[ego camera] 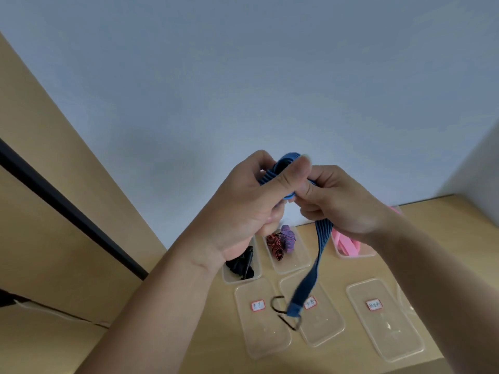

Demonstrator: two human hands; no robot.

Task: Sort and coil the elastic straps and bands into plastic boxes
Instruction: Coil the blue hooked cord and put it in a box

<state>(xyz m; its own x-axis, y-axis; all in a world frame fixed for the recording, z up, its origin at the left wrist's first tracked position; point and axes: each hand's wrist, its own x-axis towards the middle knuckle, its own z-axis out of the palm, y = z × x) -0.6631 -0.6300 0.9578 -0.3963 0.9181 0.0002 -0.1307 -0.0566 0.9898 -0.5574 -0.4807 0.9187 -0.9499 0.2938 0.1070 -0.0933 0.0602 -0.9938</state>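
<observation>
desk: what's in frame?
photog: two bare hands, close together in mid-air. left hand [243, 209] clamps a partly wound coil of the blue strap [322, 238], thumb over the top. right hand [343, 201], at 3 o'clock of the coil, pinches the strap w/ curled fingers.
desk: the loose end?
photog: hangs toward 6 o'clock. wire hook [286, 322] at its tip, over the lids [264, 338] on the table [459, 238]. can't tell if it touches.
desk: how'll it handle?
photog: looks light, soft, stretchy. prob springs open if the pinch slips. best held across the coil's flat sides, tail fed in snug. hook end may swing.
desk: boxes?
photog: at 6 o'clock of the hands: black straps [241, 264] in one box [243, 280], a red coil [275, 245] & purple coil [287, 237] in the next. pink bands [347, 242] at 4 o'clock.
</observation>
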